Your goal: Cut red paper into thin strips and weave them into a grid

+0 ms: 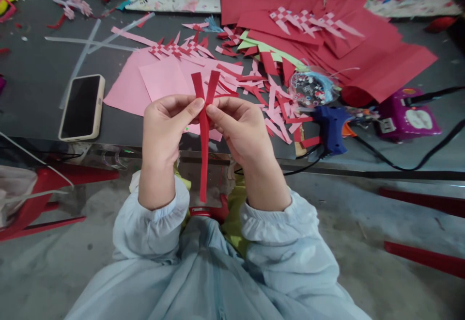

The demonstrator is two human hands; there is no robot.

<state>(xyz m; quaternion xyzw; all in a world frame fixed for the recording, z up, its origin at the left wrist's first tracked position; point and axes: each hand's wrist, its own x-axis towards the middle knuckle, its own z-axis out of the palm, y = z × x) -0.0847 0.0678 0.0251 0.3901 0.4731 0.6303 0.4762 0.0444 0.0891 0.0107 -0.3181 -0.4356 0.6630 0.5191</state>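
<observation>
My left hand point(165, 128) and my right hand point(241, 131) meet in front of the table edge, both pinching red paper strips point(204, 140). The strips cross between my thumbs, fan out into a V above them and hang down as one long tail below. Both hands are closed on the strips. Just behind them on the table lie pink paper sheets point(160, 80) and a heap of cut red and pink strips point(269, 102).
A phone point(82, 107) lies at the left on the dark table point(39, 82). A blue glue gun point(332, 128), a purple device point(409, 116) with cables, a clear bag of beads point(312, 88), red paper sheets point(363, 48) and woven red-and-pink pieces point(178, 48) sit behind.
</observation>
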